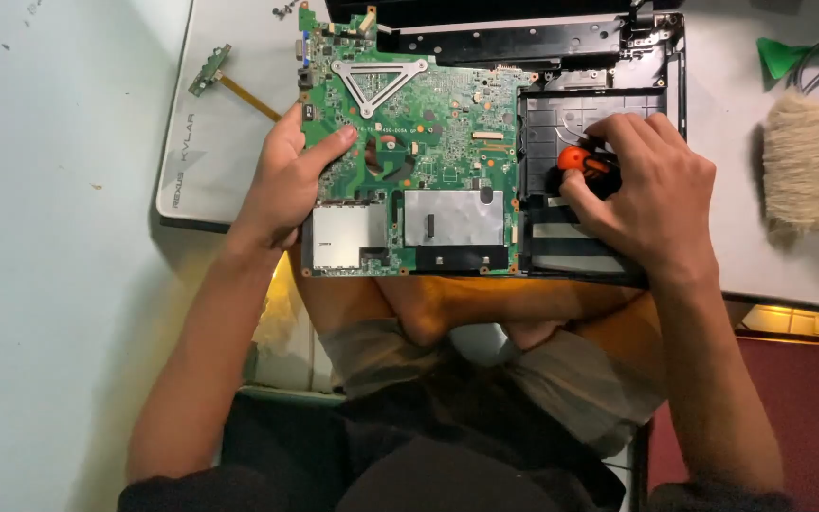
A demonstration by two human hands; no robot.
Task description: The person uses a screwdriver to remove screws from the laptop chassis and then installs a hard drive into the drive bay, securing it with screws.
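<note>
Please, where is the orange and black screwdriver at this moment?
In the head view, the screwdriver is right of centre, gripped in the right hand over the black laptop base, just right of the green circuit board.

No packages, signs, screens — only grey lettered mat [182, 161].

brush [801, 171], right edge | green pry tool [781, 55] | small flex-cable board [210, 70] | screws, probably [284, 9]

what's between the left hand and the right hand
In the head view, the green circuit board with two silver metal shields spans from the left hand toward the right hand.
</note>
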